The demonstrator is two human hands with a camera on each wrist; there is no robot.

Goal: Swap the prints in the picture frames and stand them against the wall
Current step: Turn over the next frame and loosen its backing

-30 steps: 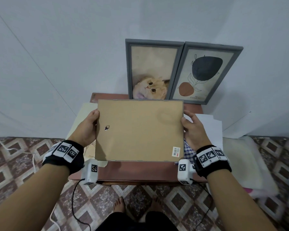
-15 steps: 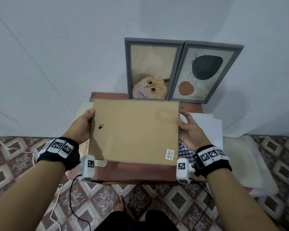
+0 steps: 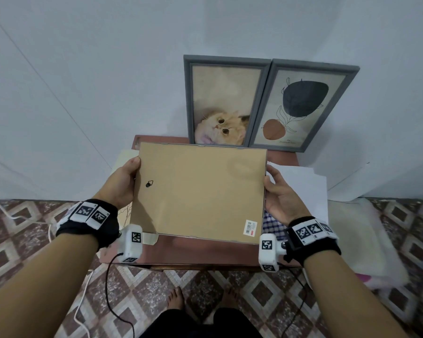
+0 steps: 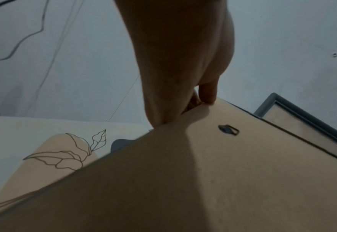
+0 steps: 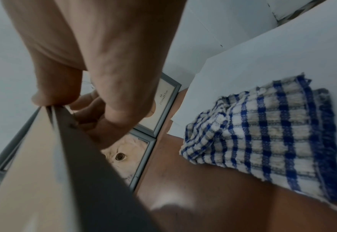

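Note:
I hold a picture frame (image 3: 200, 191) back side up, its brown backing board and small hanger (image 3: 150, 183) facing me, above the reddish table (image 3: 205, 252). My left hand (image 3: 130, 172) grips its left edge, thumb on top (image 4: 207, 92). My right hand (image 3: 274, 184) grips the right edge, with its fingers (image 5: 96, 119) curled under. The frame's front is hidden. Against the wall stand two grey frames: one with a cat print (image 3: 220, 101) and one with an abstract print (image 3: 300, 106).
A loose print with leaf line drawing (image 4: 44, 149) lies on the table's left side, under the held frame. White paper (image 3: 300, 181) and a blue checked cloth (image 5: 262, 133) lie on the right. A cushion (image 3: 359, 240) and cables are on the tiled floor.
The held frame has shifted slightly left and its near edge has dropped a little. Both hands keep their grip on its sides.

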